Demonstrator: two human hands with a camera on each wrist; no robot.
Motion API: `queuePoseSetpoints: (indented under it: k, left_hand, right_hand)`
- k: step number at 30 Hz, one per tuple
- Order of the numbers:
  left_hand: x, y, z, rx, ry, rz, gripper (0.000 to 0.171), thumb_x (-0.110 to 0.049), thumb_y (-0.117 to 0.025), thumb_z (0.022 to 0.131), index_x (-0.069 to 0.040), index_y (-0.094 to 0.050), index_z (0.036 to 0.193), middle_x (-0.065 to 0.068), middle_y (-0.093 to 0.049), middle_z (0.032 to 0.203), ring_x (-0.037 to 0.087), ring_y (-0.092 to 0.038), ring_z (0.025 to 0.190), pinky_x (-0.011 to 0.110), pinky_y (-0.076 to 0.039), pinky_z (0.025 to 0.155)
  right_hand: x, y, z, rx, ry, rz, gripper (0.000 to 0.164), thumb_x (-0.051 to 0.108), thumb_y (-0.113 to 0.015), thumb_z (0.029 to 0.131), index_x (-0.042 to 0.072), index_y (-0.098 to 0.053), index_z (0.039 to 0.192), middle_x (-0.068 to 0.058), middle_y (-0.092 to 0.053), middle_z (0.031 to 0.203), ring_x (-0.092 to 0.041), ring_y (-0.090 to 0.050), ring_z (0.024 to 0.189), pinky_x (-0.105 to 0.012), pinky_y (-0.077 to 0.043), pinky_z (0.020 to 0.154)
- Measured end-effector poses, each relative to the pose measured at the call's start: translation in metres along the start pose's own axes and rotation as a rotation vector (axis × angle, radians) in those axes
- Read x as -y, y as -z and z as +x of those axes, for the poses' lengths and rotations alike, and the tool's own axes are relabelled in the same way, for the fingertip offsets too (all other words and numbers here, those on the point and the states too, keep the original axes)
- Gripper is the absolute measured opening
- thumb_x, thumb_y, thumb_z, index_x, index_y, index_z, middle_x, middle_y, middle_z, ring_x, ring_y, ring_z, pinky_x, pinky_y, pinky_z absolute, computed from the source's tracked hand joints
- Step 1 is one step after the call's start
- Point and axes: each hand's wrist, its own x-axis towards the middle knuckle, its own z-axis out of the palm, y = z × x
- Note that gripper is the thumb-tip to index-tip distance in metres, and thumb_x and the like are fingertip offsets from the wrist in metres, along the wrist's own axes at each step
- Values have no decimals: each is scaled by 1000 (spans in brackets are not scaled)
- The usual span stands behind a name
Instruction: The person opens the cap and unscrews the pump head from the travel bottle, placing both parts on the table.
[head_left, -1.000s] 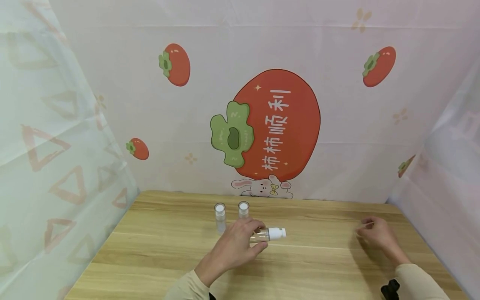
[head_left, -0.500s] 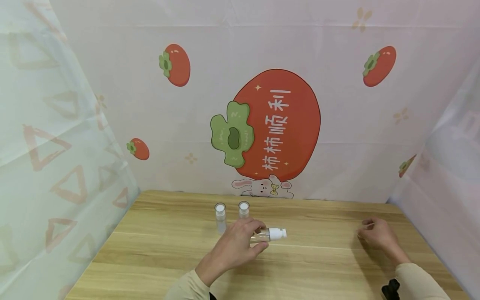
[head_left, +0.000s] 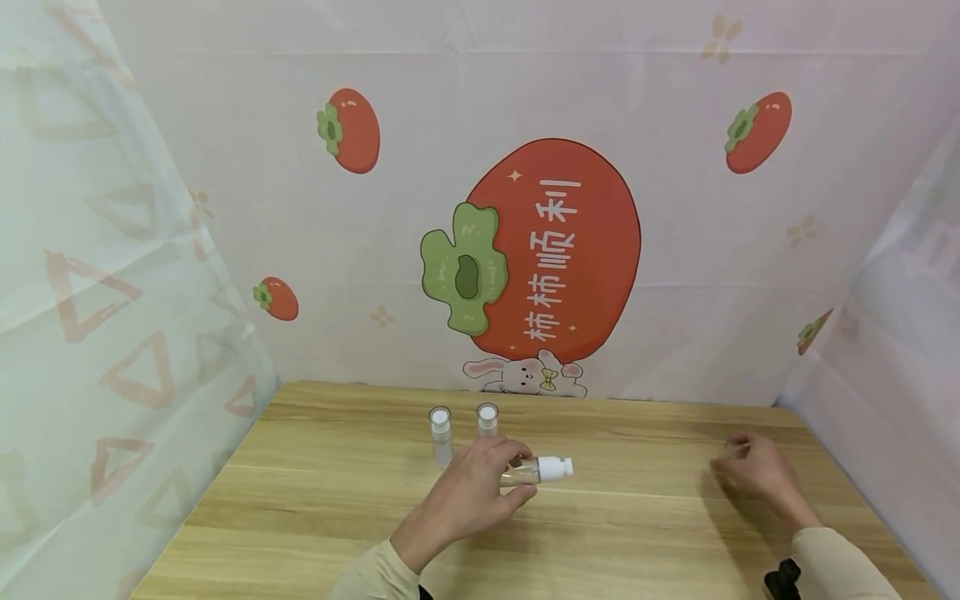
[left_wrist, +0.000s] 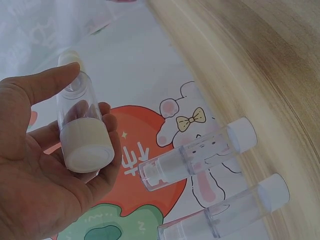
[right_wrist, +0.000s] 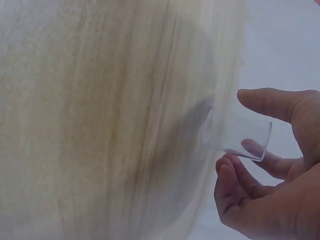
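Observation:
My left hand holds a clear pump bottle on its side, its white pump end pointing right in the head view. Up close, the left wrist view shows thumb and fingers wrapped around this bottle and its white base toward the camera. Two similar clear bottles with white tops stand upright behind that hand: a left one and a right one, partly hidden. Far right, my right hand is around a small clear cap, thumb lifted apart from it, fingers beside its wall.
The wooden table carries all of this. A white printed backdrop rises along its rear edge, and cloth walls stand at both sides. A black strap piece is at the right sleeve.
The right thumb has shifted slightly away from the fingers, widening the gap around the clear cap. My left hand and its bottle have stayed in place.

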Motion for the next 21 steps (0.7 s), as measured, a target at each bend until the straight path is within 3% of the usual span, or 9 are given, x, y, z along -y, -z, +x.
queuePoseSetpoints:
  k: [5, 21]
  left_hand:
    - [-1, 0, 0, 6, 7, -3, 29, -27, -83, 85, -13, -72, 108, -4, -71, 99, 11, -64, 91, 26, -52, 75]
    - [1, 0, 0, 3, 16, -11, 30, -27, -84, 85, -11, -73, 108, -2, -71, 99, 9, -63, 90, 26, -52, 75]
  right_hand:
    - [7, 4, -1, -29, 27, -29, 66, 32, -73, 91, -18, -51, 128, -45, -54, 120, -57, -57, 103, -60, -49, 79]
    - [49, 8, -15, -136, 149, -74, 56, 29, -74, 93, -14, -57, 125, -42, -58, 117, -55, -58, 102, -63, -49, 78]
